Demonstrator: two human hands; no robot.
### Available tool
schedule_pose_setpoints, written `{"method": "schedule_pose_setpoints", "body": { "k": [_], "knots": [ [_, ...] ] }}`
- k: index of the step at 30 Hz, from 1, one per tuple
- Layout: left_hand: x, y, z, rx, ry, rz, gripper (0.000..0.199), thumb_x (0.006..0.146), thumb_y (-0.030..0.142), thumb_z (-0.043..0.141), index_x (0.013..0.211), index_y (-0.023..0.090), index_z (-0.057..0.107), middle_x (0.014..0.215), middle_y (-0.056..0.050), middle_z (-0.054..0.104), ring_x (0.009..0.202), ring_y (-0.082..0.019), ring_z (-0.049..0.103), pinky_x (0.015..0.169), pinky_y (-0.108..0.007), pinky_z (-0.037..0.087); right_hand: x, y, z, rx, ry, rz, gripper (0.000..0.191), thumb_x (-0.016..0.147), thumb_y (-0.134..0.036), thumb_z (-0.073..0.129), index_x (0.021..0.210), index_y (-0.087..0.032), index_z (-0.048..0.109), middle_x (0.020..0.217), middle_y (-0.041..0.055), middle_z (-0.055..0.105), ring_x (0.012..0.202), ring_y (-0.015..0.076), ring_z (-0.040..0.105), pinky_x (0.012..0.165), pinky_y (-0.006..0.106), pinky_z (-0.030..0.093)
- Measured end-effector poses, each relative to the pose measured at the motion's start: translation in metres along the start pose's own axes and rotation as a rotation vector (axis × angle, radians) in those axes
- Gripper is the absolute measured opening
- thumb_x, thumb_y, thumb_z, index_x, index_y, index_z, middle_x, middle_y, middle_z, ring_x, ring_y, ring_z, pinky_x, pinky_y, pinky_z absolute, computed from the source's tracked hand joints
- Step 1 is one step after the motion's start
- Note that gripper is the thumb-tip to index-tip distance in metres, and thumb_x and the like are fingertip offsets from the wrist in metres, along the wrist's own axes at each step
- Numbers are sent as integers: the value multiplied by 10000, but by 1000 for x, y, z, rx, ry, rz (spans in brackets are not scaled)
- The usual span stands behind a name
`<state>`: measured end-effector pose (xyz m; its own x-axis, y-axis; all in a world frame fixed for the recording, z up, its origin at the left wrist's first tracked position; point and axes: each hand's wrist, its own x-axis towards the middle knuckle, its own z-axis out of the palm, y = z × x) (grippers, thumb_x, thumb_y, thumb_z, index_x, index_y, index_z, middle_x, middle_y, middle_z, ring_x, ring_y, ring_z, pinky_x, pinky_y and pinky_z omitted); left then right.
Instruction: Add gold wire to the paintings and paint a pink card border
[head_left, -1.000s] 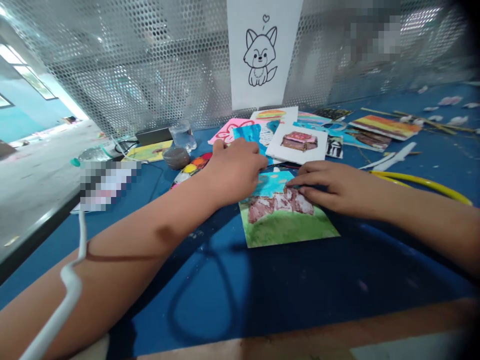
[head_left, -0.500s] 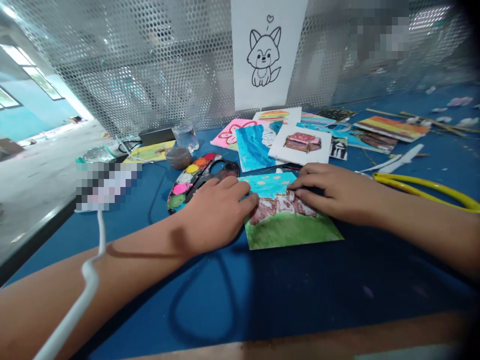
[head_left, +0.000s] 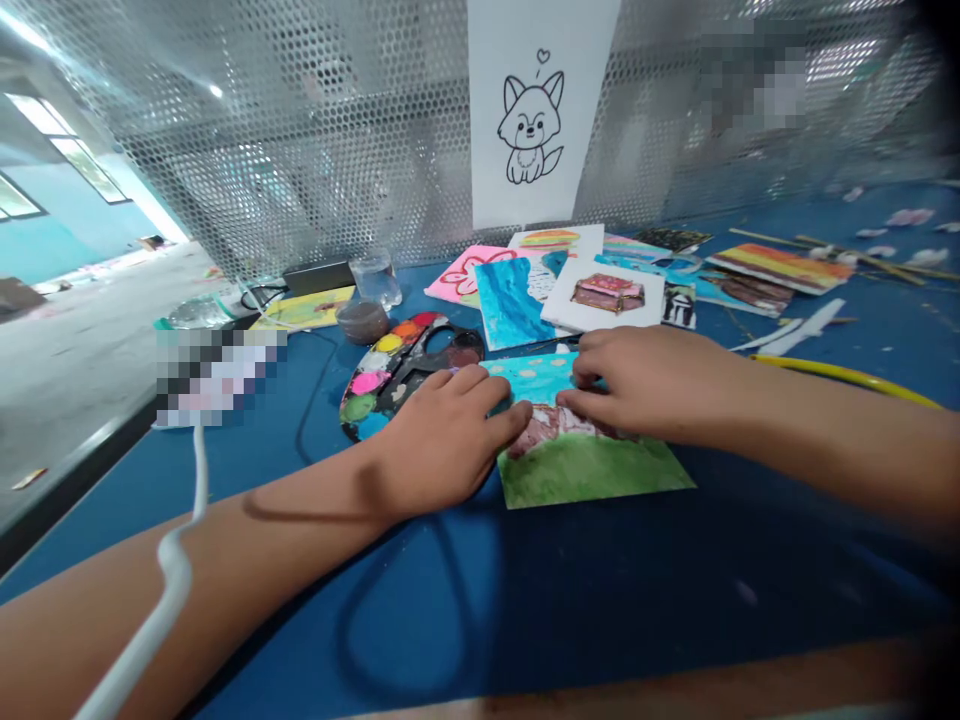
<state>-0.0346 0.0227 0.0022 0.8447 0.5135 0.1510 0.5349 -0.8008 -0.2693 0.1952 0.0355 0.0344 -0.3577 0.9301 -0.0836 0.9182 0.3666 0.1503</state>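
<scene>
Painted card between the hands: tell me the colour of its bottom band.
Mottled green on the painted card, shown best in the head view.

My left hand (head_left: 442, 440) is resting on the left edge of a painting on paper (head_left: 592, 470), and my right hand (head_left: 645, 385) is resting on its upper right part. A watercolour palette (head_left: 397, 375) is lying just left of the painting, with a plastic cup (head_left: 375, 278) behind it. Other painted cards (head_left: 510, 300) are lying behind my hands on the table (head_left: 525, 600), and a fox drawing (head_left: 534, 120) is standing behind them against a perforated metal screen (head_left: 300, 130).
</scene>
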Motion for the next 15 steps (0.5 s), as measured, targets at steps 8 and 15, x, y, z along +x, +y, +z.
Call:
{"method": "schedule_pose_setpoints", "body": {
  "k": [8,15],
  "knots": [
    [0,0,2,-84,44,-12,412,1021,213,366,1333,188,632,1216,-135,625,1152,-343,540,894,-506,512,6,-7,-7,-54,-77,33,469,916,-582,474,819,-189,711,951,120,727,821,284,661,563,332,303],
    [-2,-2,6,-129,107,-6,417,1024,217,369,1340,183,640,1365,-164,547,1223,-375,478,967,-567,479,7,-19,-17,-90,-123,91,386,924,-498,542,778,-185,715,821,131,729,764,295,676,542,334,326]
  ]
}}
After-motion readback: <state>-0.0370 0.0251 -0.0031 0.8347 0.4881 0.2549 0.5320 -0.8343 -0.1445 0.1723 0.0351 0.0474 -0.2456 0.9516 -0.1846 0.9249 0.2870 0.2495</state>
